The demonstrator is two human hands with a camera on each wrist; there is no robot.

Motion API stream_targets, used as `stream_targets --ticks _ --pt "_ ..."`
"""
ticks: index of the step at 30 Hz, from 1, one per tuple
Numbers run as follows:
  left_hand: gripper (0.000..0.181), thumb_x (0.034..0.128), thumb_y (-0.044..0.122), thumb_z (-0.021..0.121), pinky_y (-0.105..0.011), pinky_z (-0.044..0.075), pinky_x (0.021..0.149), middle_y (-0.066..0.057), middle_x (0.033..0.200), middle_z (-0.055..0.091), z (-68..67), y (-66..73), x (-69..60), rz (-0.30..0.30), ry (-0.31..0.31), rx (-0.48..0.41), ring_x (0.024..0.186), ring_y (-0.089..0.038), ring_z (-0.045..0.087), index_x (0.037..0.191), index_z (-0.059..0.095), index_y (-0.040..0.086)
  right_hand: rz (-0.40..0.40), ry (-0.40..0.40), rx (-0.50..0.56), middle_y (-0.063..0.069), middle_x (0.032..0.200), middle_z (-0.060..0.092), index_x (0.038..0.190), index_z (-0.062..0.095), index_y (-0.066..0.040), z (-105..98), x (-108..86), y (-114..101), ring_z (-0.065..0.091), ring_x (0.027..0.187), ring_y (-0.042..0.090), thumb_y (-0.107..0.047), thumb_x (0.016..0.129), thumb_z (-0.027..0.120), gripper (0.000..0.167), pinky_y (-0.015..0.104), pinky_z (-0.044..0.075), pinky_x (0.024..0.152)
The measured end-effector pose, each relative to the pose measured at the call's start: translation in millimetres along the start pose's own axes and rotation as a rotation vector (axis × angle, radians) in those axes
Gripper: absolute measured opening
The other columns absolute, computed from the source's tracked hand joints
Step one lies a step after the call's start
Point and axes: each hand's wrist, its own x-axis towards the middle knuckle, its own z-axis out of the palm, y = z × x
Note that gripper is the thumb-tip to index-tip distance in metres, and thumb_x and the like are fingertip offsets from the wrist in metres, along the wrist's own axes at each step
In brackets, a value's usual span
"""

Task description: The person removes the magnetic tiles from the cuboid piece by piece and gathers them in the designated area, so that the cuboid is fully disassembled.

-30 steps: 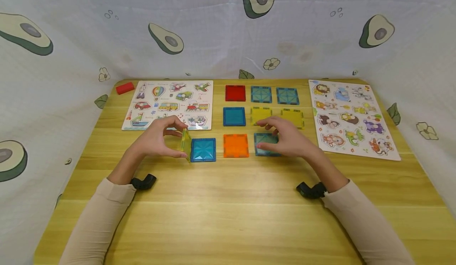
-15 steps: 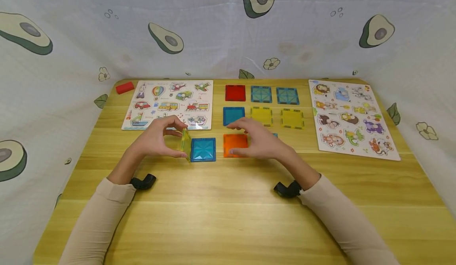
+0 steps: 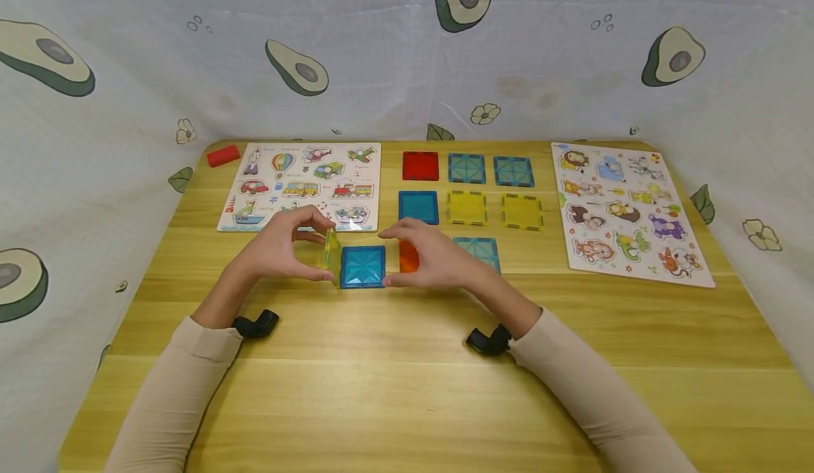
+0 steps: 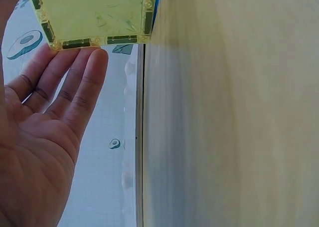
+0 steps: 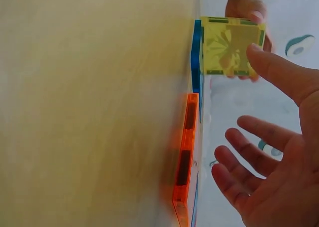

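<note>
My left hand (image 3: pixel 286 247) pinches a see-through yellow square magnetic tile (image 4: pixel 94 15) between thumb and fingers. That tile stands upright along the left edge of a blue tile (image 3: pixel 363 267) lying flat on the table. My right hand (image 3: pixel 429 254) hovers over an orange tile (image 3: pixel 408 255), partly hiding it. Its thumb and fingers are spread apart with nothing between them, the tips close to the blue tile's right side. In the right wrist view the orange tile (image 5: pixel 185 157) lies flat, below the upright yellow tile (image 5: pixel 232 45).
Behind are a red tile (image 3: pixel 420 166), another blue tile (image 3: pixel 418 207), two yellow tiles (image 3: pixel 467 208) and light blue tiles (image 3: pixel 467 169). A vehicle puzzle board (image 3: pixel 302 211) lies left, an animal puzzle board (image 3: pixel 626 222) right. A red block (image 3: pixel 223 156) sits in the far left corner.
My right hand has moved left, from above the front light blue tile to above the orange tile. My left hand and the upright yellow tile have stayed in place.
</note>
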Motion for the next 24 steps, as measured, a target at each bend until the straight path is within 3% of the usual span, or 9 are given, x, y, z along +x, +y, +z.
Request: stream_targets --ticks 10,16,24 --pt "0.066 0.0593 0.012 0.102 -0.035 0.060 0.095 -0.005 0.117 0.066 -0.5 -6.9 0.7 0.048 0.001 -0.002 0.105 -0.018 0.068 0.113 0.063 0.008 -0.014 -0.032 -0.022 0.007 0.147 0.053 0.149 0.056 -0.017 7 10.7 -5 0.049 0.134 0.025 -0.050 0.083 0.083 0.078 0.048 0.048 0.112" --pt "0.066 0.0599 0.013 0.102 -0.034 0.060 0.096 -0.005 0.117 0.065 0.0 -6.7 0.8 0.042 -0.003 0.002 0.106 -0.018 0.067 0.113 0.063 0.008 -0.008 -0.056 -0.072 0.007 0.150 0.052 0.151 0.054 -0.019 12 19.0 -12 0.048 0.136 0.024 -0.053 0.082 0.083 0.083 0.046 0.047 0.114" --pt "0.071 0.0565 0.004 0.101 -0.042 0.060 0.097 -0.012 0.121 0.064 1.5 -7.8 1.2 0.024 0.004 -0.004 0.109 -0.026 0.067 0.116 0.062 0.003 -0.009 -0.082 -0.090 0.008 0.151 0.051 0.150 0.054 -0.014 18 26.5 -19 0.046 0.138 0.025 -0.052 0.081 0.084 0.085 0.043 0.044 0.117"
